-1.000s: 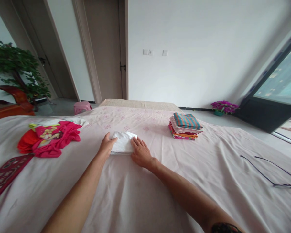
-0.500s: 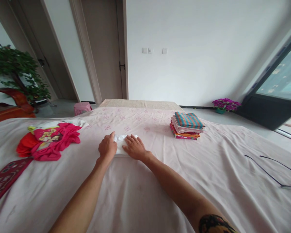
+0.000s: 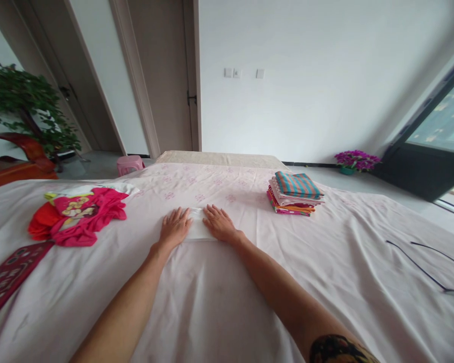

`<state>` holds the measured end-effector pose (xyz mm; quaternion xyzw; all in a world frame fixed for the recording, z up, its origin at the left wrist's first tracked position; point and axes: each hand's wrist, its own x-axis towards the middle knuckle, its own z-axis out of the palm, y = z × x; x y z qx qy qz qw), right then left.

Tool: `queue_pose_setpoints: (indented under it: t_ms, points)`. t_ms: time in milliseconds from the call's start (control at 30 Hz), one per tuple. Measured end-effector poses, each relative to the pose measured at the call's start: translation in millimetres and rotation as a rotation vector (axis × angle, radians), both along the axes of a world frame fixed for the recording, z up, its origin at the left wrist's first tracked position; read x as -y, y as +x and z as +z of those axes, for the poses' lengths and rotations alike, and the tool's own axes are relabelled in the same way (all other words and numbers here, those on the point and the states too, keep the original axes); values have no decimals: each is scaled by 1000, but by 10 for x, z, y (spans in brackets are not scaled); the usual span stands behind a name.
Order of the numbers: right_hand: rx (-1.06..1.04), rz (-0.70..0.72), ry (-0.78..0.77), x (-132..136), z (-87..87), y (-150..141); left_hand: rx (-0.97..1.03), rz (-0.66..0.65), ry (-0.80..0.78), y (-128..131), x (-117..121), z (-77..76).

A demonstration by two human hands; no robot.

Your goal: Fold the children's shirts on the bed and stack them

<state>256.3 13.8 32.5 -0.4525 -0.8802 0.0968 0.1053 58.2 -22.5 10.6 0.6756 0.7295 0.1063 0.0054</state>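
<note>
A small folded white cloth lies flat on the pale pink flowered sheet. On its left edge rests my left hand, palm down with the fingers stretched out. My right hand lies flat over the cloth's right side, its fingers extended too. Both hands press on the fabric without gripping it, and parts of the cloth are hidden beneath them. To the right stands a neat stack of folded clothes, topped by a blue and orange striped piece. A loose heap of pink, red and yellow clothes sits at the left.
Eyeglasses lie at the right. A dark red patterned strip is at the left edge. Beyond the bed are a pink stool, a wooden armchair, a leafy plant and purple flowers.
My left hand has gone from partly curled at the cloth's edge to lying flat with fingers spread. My right hand has shifted slightly right. The cloth looks smoother.
</note>
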Motion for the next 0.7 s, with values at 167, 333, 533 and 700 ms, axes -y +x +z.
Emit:
queue_pose_setpoints:
  t_ms: [167, 333, 533, 700]
  points:
    - [-54, -38, -13, -152, 50, 130, -12, 0, 171, 18, 259, 82]
    - [-95, -74, 57, -181, 171, 195, 6, -407, 308, 141, 592, 211]
    - [-228, -183, -220, 214, 310, 291, -2, -381, 320, -89, 555, 351]
    - [-439, 81, -786, 714, 169, 326, 251, 43, 176, -579, 294, 403]
